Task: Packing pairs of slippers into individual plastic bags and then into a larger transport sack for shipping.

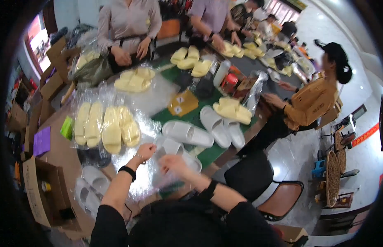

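Note:
My left hand (146, 151) has its fingers drawn together at the near edge of the shiny, plastic-covered part of the table. Whatever it may pinch is hidden. My right hand (173, 165) is smeared by motion, over a pair of pale grey slippers (171, 145) that it partly covers. More grey slippers, one lying sideways (188, 133) and a pair (216, 125), rest just beyond. To the left, two pairs of pale yellow slippers (91, 123) lie in clear plastic bags. Grey slippers (94, 181) also sit left of my left forearm.
An open cardboard box (47, 193) stands at the lower left. A chair (282, 199) is at my right. Across the table people handle yellow slippers (189, 57); a person in a brown top (313, 101) sits at the right. A red-lidded jar (229, 83) stands among the slippers.

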`<act>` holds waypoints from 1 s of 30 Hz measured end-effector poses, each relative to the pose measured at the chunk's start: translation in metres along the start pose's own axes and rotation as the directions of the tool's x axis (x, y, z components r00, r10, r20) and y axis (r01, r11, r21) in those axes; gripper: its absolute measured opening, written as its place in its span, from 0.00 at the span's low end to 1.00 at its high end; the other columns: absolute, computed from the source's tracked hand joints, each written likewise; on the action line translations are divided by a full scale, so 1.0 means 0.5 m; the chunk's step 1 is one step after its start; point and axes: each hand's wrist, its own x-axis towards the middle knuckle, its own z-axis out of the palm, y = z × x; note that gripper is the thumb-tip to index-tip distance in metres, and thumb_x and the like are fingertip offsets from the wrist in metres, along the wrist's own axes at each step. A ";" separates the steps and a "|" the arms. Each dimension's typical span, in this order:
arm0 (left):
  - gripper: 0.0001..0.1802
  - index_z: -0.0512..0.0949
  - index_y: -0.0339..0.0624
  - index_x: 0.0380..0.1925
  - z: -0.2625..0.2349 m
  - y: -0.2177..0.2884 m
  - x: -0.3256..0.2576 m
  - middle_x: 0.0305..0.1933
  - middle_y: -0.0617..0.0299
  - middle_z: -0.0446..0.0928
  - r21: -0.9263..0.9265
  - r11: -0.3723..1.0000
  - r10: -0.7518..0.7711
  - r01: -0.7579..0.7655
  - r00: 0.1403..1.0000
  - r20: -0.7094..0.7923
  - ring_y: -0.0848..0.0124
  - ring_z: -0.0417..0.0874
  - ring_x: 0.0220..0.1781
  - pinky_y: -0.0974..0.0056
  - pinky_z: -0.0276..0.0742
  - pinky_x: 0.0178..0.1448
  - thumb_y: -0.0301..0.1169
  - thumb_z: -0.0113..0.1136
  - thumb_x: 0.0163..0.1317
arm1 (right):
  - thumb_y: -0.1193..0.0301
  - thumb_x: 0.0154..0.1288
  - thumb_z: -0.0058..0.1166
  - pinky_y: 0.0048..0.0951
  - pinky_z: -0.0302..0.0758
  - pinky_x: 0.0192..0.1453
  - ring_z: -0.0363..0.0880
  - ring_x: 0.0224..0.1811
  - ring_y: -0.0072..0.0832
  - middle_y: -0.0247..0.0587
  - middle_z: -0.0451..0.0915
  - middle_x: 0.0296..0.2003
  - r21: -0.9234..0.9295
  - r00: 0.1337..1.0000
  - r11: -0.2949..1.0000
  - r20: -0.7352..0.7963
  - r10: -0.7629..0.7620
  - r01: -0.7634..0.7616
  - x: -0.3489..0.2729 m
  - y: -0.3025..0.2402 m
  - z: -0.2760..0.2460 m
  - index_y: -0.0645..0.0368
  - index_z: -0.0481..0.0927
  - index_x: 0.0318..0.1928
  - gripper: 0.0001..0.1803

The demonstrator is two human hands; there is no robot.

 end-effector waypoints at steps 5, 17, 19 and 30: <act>0.13 0.78 0.39 0.37 0.022 0.007 -0.069 0.27 0.58 0.80 -0.200 0.966 -0.164 0.165 0.986 0.024 0.71 0.80 0.29 0.67 0.75 0.37 0.31 0.48 0.57 | 0.75 0.59 0.48 0.22 0.70 0.27 0.72 0.20 0.23 0.38 0.75 0.21 -0.078 0.799 0.994 -0.591 -0.107 0.076 0.040 0.035 -0.346 0.65 0.77 0.31 0.06; 0.17 0.73 0.37 0.42 0.033 -0.002 -0.104 0.38 0.50 0.74 0.278 0.951 -0.040 0.135 0.946 -0.322 0.54 0.73 0.43 0.56 0.70 0.50 0.24 0.51 0.49 | 0.46 0.31 0.67 0.40 0.57 0.62 0.61 0.59 0.44 0.47 0.67 0.54 -0.959 0.977 0.245 -0.173 -0.122 -0.139 0.204 0.118 -0.373 0.59 0.63 0.58 0.52; 0.23 0.68 0.34 0.48 0.055 0.032 -0.126 0.51 0.44 0.66 0.315 0.947 -0.008 0.058 0.988 -0.157 0.51 0.66 0.54 0.54 0.61 0.59 0.26 0.53 0.48 | 0.44 0.33 0.63 0.50 0.52 0.62 0.56 0.61 0.45 0.46 0.62 0.57 -0.962 0.968 0.121 -0.250 -0.034 -0.244 0.256 0.179 -0.350 0.60 0.62 0.57 0.51; 0.45 0.52 0.68 0.63 0.166 0.020 -0.236 0.69 0.64 0.46 0.563 0.749 0.133 -0.350 0.912 0.388 0.43 0.34 0.69 0.30 0.25 0.63 0.63 0.52 0.44 | 0.72 0.44 0.51 0.50 0.55 0.55 0.60 0.55 0.50 0.53 0.74 0.41 -0.918 0.828 0.341 -0.347 -0.441 -0.203 0.206 0.214 -0.311 0.63 0.76 0.39 0.17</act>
